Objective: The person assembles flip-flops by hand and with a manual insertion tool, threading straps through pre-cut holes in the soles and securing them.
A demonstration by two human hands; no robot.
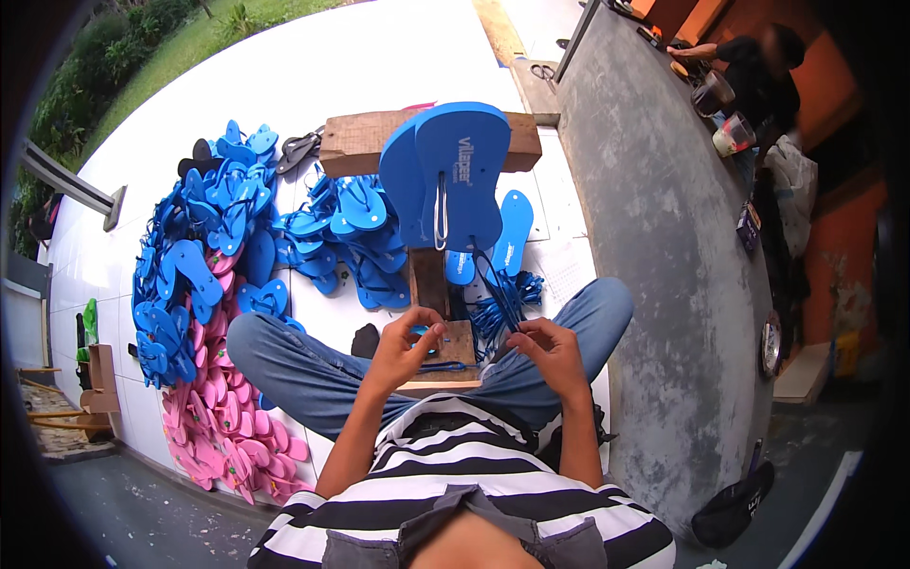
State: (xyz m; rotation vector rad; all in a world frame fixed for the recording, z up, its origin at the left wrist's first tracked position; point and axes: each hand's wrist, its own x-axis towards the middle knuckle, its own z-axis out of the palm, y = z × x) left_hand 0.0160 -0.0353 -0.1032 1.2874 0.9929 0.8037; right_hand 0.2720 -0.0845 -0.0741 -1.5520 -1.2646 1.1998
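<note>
Two blue flip-flop soles (464,171) stand overlapping against the crossbeam of a wooden stand (355,142) in front of me. A white loop (440,213) hangs from a hole in the front sole. My right hand (550,353) pinches the lower end of a dark blue flip-flop strap (495,284), whose upper end meets the bottom of the front sole. Left of it, my left hand (409,349) is curled with thumb and fingertips close together; what it holds, if anything, I cannot make out. More blue straps (485,321) lie heaped beyond my right hand.
Piles of blue flip-flops (190,270) and pink flip-flops (232,422) cover the tiles at left. Two loose blue soles, one a clear blue sole (515,228), lie right of the stand. A grey ledge (664,284) runs along the right; another person (758,90) sits beyond it near plastic cups (732,136).
</note>
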